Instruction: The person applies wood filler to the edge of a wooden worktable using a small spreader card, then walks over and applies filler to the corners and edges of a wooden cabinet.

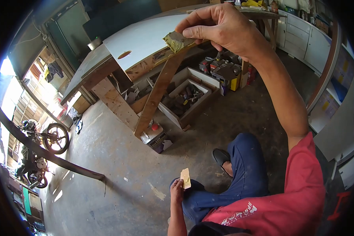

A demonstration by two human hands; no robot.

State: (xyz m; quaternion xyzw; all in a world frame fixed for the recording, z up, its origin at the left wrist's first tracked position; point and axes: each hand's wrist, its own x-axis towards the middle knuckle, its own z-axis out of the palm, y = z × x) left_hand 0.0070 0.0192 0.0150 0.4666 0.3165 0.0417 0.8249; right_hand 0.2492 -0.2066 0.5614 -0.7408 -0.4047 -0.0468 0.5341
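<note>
My right hand (220, 27) is raised at the workbench, its thumb and fingers pinching a thin flat spreader (177, 41) smeared with yellow-green putty. In this view the spreader overlaps the front edge of a white board (145, 37); whether it touches the edge I cannot tell. Brown patches show along that edge, and an oval hole is cut in the board's face. Low down by my knee, my left hand (177, 189) is closed on a small tan flat piece (185, 178) with an uneven top edge and a yellowish smear.
A slanted wooden leg (157, 94) supports the bench. Beneath stand a wooden box of tools (185, 96), a metal can with a red cap (156, 137) and several power-tool batteries (220, 70). A dark bar (59, 157) crosses the left side, with motorcycles (39, 149) beyond. White cabinets (306, 43) stand at back right.
</note>
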